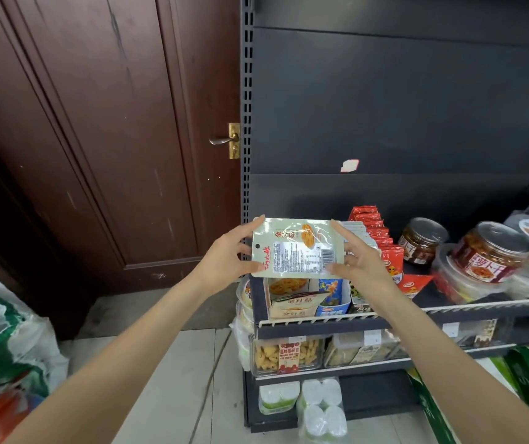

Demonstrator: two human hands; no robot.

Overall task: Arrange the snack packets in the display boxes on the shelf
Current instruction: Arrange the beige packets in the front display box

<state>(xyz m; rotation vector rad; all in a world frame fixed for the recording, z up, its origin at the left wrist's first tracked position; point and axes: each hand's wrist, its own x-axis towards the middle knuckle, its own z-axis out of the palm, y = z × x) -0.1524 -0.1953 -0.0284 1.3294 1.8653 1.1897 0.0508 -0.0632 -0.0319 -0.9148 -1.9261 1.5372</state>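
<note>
A pale green snack packet (298, 248) with a barcode and a lotus-root picture is held flat above the shelf's left end. My left hand (228, 254) pinches its left edge and my right hand (360, 257) pinches its right edge. Directly below it stands a cream display box (292, 302) holding similar packets, one tilted at the front. A blue display box (332, 299) sits beside it on the right. A row of red packets (381, 238) stands upright behind my right hand.
The dark metal shelf (320, 325) has a white wire front rail. Jars with metal lids (490, 251) stand to the right. Lower tiers hold clear snack tubs (285, 354). A brown door (96, 139) is on the left, with sacks (3, 347) on the floor.
</note>
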